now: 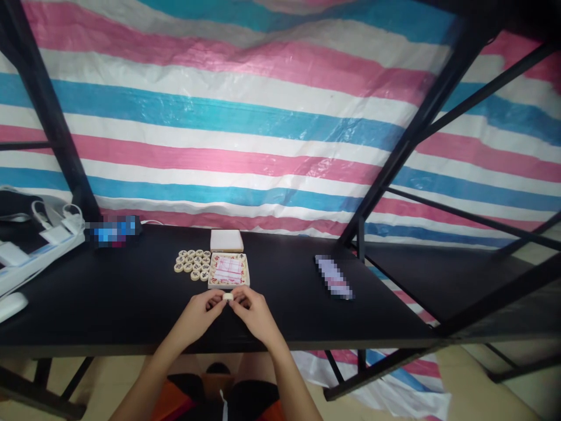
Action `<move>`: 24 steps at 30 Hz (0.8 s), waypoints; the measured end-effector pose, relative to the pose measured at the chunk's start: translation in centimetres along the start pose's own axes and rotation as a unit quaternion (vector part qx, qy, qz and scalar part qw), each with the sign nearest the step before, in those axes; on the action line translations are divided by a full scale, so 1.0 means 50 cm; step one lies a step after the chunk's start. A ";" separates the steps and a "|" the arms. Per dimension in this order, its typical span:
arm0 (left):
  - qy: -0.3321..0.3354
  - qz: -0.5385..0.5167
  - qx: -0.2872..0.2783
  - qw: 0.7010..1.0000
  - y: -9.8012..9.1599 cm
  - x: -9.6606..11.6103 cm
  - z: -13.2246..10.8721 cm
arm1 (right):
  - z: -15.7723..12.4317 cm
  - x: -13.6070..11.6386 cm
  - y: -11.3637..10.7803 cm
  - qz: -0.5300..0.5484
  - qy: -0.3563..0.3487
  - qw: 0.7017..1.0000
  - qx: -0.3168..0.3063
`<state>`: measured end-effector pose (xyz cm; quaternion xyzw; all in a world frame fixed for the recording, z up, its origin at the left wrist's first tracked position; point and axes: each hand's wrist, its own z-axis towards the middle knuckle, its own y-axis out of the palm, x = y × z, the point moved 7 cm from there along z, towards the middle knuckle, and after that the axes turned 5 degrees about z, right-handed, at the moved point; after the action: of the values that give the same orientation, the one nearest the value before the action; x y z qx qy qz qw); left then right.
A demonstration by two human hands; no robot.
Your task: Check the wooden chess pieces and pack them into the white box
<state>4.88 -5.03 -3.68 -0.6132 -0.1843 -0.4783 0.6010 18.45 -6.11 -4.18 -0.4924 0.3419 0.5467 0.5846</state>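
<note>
My left hand (202,311) and my right hand (250,310) meet over the black table (131,298), near its front edge. Both pinch one small round cream game piece (227,297) between their fingertips. Just beyond them lies an open shallow box (228,271) with a red-lined paper board folded inside. Left of the box, several round cream pieces with dark and red characters (191,264) lie in a loose cluster. The box's plain lid (227,240) rests behind it.
A white power strip with plugs (33,248) lies at the left end of the table. A blurred blue object (111,231) sits at the back left, a blurred flat item (334,277) to the right. Black frame bars (394,152) rise in front of a striped tarp.
</note>
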 end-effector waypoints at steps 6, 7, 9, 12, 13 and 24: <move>0.015 -0.023 0.003 1.000 0.001 -0.003 -0.001 | 0.003 0.005 -0.002 -0.029 -0.021 0.999 0.009; 0.015 -0.026 0.005 1.000 0.000 -0.001 -0.001 | 0.004 0.005 -0.002 -0.031 -0.021 0.999 0.010; 0.012 -0.026 0.009 1.000 -0.001 0.001 -0.002 | 0.003 0.004 -0.001 -0.032 -0.019 0.999 0.009; 0.009 -0.024 0.012 1.000 -0.001 0.001 -0.001 | 0.003 0.002 -0.001 -0.036 -0.020 0.999 0.008; 0.009 -0.023 0.015 1.000 -0.001 0.000 -0.001 | 0.003 0.001 -0.001 -0.038 -0.021 0.999 0.009; 0.015 0.003 0.016 1.000 -0.004 0.006 -0.004 | 0.003 0.005 -0.002 -0.028 -0.008 1.000 0.008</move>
<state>4.77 -5.29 -3.36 -0.5966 -0.1810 -0.4826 0.6152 18.59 -5.90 -4.37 -0.4927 0.3280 0.5313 0.6061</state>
